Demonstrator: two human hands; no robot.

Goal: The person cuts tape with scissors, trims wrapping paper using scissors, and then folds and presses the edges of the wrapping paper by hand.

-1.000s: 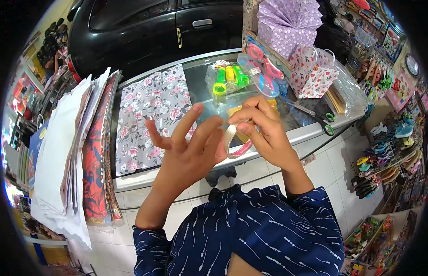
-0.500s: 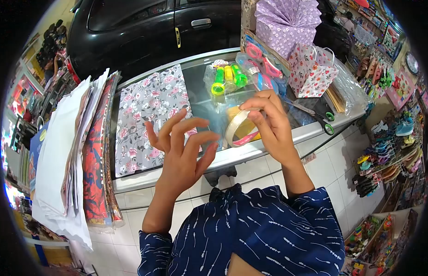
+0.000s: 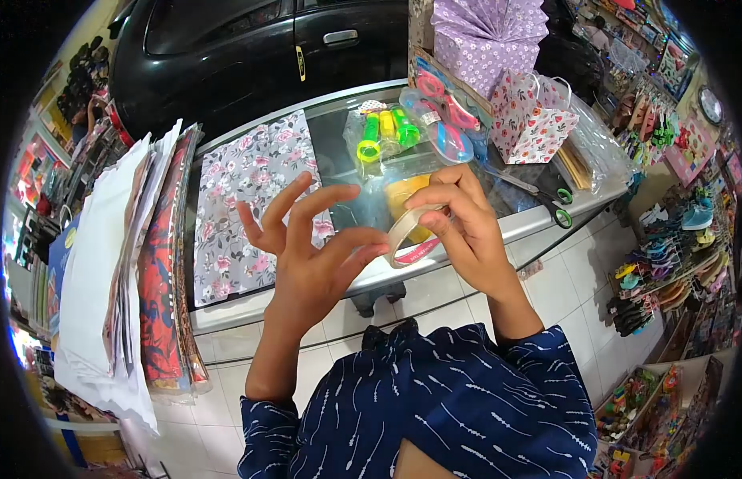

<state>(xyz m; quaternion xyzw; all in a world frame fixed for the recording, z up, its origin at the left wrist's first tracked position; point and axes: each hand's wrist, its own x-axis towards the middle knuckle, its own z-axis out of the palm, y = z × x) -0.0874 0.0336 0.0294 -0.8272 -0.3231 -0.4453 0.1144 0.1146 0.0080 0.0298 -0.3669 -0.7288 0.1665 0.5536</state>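
Note:
Over the front edge of the glass counter, my right hand point(image 3: 469, 231) grips a roll of clear tape point(image 3: 403, 231) between thumb and fingers. The roll is tilted, and its core shows pink printing inside. My left hand point(image 3: 307, 243) pinches the left side of the roll with thumb and index finger, its other fingers spread out. Whether a loose tape end is in that pinch is too small to tell. Behind the hands lies a sheet of grey floral wrapping paper point(image 3: 247, 199), flat on the counter. Scissors with green-and-black handles point(image 3: 558, 207) rest right of my right hand.
Packaged green and yellow toys point(image 3: 387, 132) lie at the counter's back, beside pink scissors point(image 3: 447, 96). A purple pleated gift package point(image 3: 487, 48) and a floral gift bag point(image 3: 534, 120) stand at the right. Stacked paper sheets point(image 3: 108, 271) are on the left. A black car point(image 3: 227, 64) is behind.
My left hand has moved right and closed its thumb and index finger on the roll's edge. The roll has turned slightly in my right hand. The view has shifted a little.

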